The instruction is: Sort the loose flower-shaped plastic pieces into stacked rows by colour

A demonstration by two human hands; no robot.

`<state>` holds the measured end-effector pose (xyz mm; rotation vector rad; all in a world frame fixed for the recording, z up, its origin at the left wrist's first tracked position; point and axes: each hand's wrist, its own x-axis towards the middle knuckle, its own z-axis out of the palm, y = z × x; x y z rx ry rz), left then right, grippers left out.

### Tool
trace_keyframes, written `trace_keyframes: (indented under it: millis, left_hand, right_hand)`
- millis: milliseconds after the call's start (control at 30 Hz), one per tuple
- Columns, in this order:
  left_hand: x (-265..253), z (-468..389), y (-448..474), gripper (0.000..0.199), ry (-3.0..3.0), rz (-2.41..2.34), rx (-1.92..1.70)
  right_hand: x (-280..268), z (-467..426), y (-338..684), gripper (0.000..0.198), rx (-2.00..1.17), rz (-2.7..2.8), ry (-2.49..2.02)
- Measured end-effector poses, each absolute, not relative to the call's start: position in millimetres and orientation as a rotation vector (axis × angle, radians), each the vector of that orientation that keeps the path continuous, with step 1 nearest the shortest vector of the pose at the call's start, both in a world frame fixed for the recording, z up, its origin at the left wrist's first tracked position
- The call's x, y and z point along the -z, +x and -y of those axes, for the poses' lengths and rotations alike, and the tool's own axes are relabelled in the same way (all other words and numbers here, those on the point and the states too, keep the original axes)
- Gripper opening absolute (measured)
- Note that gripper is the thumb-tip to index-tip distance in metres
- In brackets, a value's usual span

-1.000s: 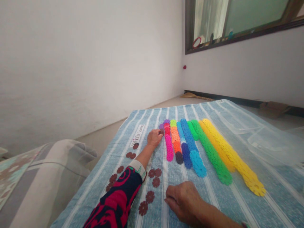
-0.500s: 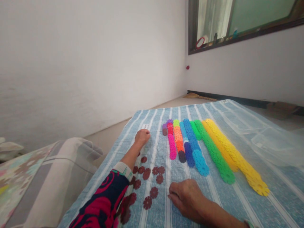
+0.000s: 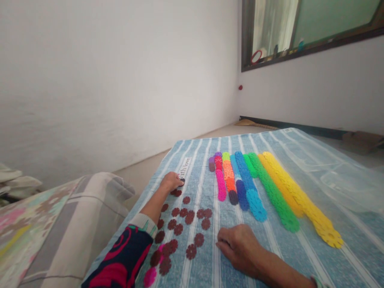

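The left hand (image 3: pixel 171 182) is found at ten o'clock from the right hand (image 3: pixel 240 249), with a dark disc (image 3: pixel 182 182) touched at its fingertips; whether it is gripped cannot be told. The fingers of the right hand are curled closed near the striped cloth (image 3: pixel 210 272), and any content cannot be determined. From that hand, loose brown discs (image 3: pixel 189 217) are scattered at nine to ten o'clock, and overlapping coloured rows (image 3: pixel 246 174) are laid from eleven to two.
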<state>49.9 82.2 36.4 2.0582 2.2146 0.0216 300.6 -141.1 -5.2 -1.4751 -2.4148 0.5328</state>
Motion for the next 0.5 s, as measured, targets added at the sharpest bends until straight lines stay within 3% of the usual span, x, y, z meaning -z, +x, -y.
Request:
trace_keyframes:
  millis: [233, 500]
  left_hand:
    - [-45.3, -79.9, 53.2, 0.007, 2.058, -2.163, -0.239]
    - [-42.2, -94.8, 118.6, 0.007, 2.189, -1.727, -0.591]
  right_hand:
    - [11.1, 139.4, 299.4, 0.016, -0.489, 2.398, -1.448]
    - [12.1, 138.7, 299.2, 0.016, -0.491, 2.407, -1.447]
